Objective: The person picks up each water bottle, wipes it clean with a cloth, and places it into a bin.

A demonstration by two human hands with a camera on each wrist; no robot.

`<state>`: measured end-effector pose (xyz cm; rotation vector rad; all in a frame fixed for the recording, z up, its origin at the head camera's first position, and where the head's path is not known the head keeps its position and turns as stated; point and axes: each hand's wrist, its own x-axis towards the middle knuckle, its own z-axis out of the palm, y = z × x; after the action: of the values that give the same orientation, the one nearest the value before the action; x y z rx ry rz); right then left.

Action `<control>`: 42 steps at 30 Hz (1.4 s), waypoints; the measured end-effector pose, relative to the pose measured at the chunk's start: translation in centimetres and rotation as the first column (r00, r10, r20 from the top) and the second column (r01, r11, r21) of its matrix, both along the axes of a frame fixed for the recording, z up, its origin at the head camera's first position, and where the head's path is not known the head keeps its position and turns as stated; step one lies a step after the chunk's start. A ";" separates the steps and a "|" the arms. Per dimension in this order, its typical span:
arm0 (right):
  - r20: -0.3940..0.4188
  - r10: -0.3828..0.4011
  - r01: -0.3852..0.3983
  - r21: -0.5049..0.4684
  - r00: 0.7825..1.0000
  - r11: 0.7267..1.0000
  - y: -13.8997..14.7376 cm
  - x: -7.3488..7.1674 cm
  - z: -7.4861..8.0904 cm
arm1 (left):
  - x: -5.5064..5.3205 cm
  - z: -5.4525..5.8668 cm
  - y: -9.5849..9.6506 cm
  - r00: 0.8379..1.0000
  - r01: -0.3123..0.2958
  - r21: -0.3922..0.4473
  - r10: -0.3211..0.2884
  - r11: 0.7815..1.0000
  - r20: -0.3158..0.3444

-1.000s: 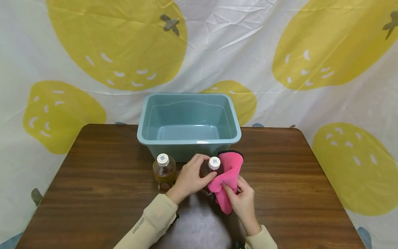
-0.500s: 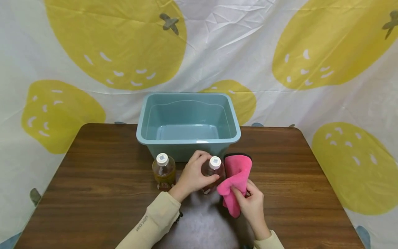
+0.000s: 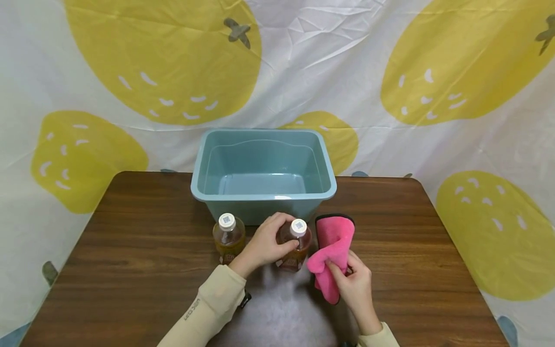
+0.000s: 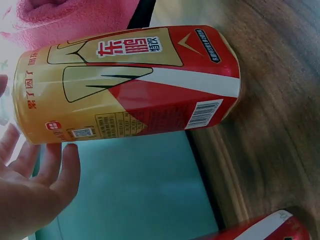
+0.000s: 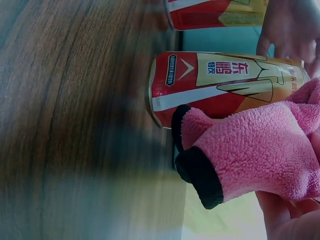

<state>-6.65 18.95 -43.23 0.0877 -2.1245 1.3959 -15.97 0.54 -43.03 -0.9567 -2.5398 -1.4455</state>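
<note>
A bottle (image 3: 291,255) of dark drink with a white cap and a red and gold label stands upright on the table. My left hand (image 3: 268,243) holds it around its upper part, thumb on the near side and fingers behind. In the left wrist view, the fingertips (image 4: 70,152) show beside the gold end of the bottle (image 4: 130,85). To its right, my right hand (image 3: 353,284) pinches a bunched pink cloth (image 3: 336,236) with black edging. The cloth (image 5: 260,155) hangs apart from the bottle in the head view. Part of the right hand is hidden behind it.
A second, similar bottle (image 3: 229,241) stands upright to the left, beside my left wrist. Close behind both bottles is a blue-green plastic tub (image 3: 264,198) with nothing visible inside. The brown wooden table (image 3: 143,270) ends at a fruit-patterned hanging sheet (image 3: 282,72).
The pink cloth has come away from the bottle and moved right with my right hand. My left hand still holds the bottle, whose front label shows more now.
</note>
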 end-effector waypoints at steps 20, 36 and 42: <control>0.018 0.089 -0.090 0.102 0.996 0.991 -2.0 -2.1 2.4 | 0.2 0.4 0.1 1.000 -0.009 -0.027 0.008 1.000 -0.027; 0.187 0.033 -0.066 0.176 0.982 0.982 -1.0 -3.3 0.1 | -0.1 0.7 -0.1 0.999 0.018 -0.052 -0.015 0.998 0.047; 0.181 0.007 -0.052 0.242 0.983 0.969 -0.9 -3.1 -0.4 | -0.1 0.6 0.0 0.999 0.016 -0.062 -0.013 0.998 0.044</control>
<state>-9.74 18.05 -43.60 0.0943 -2.4489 1.1878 -16.06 0.49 -42.44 -0.9643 -2.6291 -1.4146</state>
